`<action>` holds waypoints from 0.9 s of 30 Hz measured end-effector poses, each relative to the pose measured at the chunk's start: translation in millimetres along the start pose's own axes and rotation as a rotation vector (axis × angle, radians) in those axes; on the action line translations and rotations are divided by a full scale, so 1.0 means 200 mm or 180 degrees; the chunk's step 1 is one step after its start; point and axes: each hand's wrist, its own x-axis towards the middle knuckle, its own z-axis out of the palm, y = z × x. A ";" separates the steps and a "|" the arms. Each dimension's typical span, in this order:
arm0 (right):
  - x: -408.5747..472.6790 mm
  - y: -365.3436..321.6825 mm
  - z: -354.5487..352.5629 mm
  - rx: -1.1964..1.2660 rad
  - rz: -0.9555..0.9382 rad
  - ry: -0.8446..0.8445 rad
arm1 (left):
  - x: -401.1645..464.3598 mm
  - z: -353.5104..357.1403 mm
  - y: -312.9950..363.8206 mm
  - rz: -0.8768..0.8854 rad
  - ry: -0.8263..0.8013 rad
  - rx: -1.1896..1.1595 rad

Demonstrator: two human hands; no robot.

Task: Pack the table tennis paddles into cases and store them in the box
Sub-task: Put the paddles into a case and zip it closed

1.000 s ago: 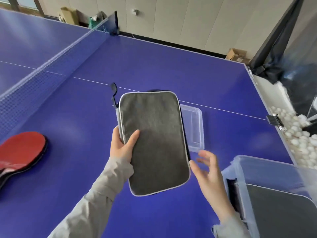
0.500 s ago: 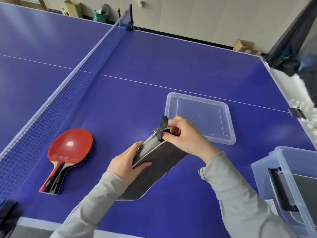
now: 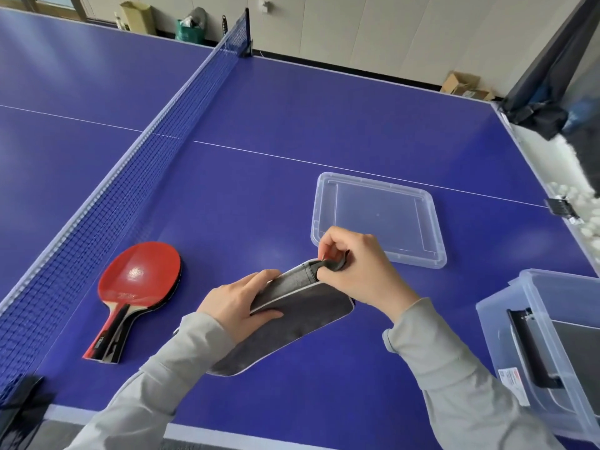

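I hold a grey fabric paddle case (image 3: 292,326) on edge over the blue table. My left hand (image 3: 237,303) grips its near side. My right hand (image 3: 357,267) pinches the black zipper pull (image 3: 334,264) at the case's top corner. A stack of red paddles (image 3: 136,287) lies flat on the table to the left, handles toward me. At the right edge stands a clear plastic box (image 3: 532,319) with a dark case (image 3: 574,345) inside. Its clear lid (image 3: 376,219) lies flat beyond my right hand.
The blue net (image 3: 130,196) runs from the lower left up to the far edge. A trough of white balls (image 3: 581,203) sits off the table's right side. Cardboard boxes (image 3: 464,86) and bags stand by the far wall.
The case was first held flat and upright in my left hand. It turned on edge, lowered toward the table, and my right hand took hold of the zipper pull.
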 end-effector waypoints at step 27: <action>0.02 0.06 -0.31 -0.0456 -0.0547 0.0168 | 0.13 -0.22 0.04 0.0301 -0.0088 -0.1852</action>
